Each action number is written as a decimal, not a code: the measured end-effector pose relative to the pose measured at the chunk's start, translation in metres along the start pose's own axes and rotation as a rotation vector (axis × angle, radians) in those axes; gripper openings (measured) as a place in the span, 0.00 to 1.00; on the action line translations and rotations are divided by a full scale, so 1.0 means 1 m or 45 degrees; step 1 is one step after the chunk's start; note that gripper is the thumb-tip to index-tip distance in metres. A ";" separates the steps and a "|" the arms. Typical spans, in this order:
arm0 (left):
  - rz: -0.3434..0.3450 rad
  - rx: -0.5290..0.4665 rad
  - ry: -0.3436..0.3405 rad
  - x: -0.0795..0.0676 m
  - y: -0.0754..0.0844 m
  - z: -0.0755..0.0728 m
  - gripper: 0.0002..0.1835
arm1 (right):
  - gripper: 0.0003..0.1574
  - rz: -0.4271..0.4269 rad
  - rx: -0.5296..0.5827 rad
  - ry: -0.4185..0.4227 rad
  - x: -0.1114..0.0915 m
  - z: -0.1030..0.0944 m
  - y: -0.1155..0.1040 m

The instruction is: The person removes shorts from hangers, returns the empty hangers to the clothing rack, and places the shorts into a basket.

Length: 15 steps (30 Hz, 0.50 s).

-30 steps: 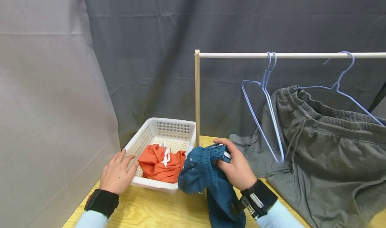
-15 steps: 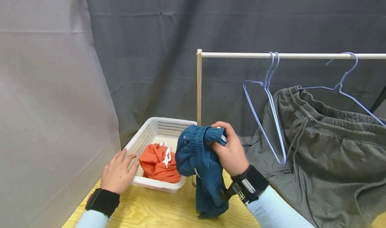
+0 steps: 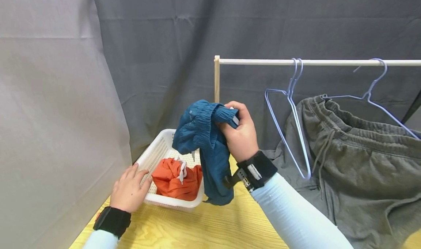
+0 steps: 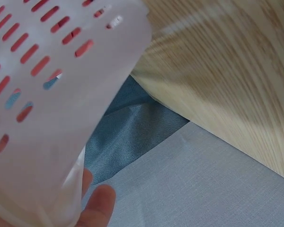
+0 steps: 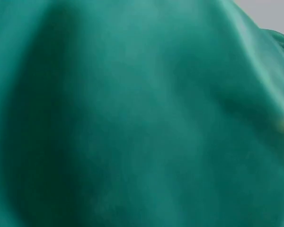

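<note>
Fingers (image 3: 239, 107) of the person's right hand (image 3: 241, 135) are holding the ribbed elastic waistband (image 3: 205, 126) of a blue cloth garment (image 3: 215, 176), bunched into a fold. The garment is hanging in the air, in front of a pale wooden rack post (image 3: 216, 80) and the right side of a white slotted plastic basket (image 3: 173, 202); whether it is touching the rim, nobody is telling from these views. The left hand (image 3: 129, 190) is holding the basket's left rim, its fingers lying outside the wall, probably bracing it well on the yellow wooden desk (image 3: 197, 230). An orange-red cloth garment (image 3: 174, 188) is lying crumpled inside. Good handling is likely calling for a firm pinch on the waistband alone, with the lower cloth falling free and clearing rim and post, since loose folds are risking a snag. The bunching is hiding the waist opening, so spreading the band with both hands is seeming wiser than tugging one-handed.
</note>
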State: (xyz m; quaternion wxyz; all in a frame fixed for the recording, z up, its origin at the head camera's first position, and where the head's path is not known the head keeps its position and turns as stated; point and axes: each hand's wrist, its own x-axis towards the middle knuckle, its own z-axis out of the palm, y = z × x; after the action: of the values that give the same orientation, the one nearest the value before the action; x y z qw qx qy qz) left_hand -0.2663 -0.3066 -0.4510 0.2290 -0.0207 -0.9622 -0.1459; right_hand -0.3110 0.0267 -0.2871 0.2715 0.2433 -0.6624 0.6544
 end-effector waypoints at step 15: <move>0.006 0.005 0.024 -0.001 -0.001 0.001 0.22 | 0.19 -0.154 0.032 0.073 0.031 0.031 -0.018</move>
State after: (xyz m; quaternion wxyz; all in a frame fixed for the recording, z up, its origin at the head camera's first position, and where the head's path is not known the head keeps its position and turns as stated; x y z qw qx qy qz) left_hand -0.2664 -0.3072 -0.4525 0.2385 -0.0212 -0.9602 -0.1436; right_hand -0.3230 -0.0036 -0.2528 0.3261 0.2675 -0.6302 0.6519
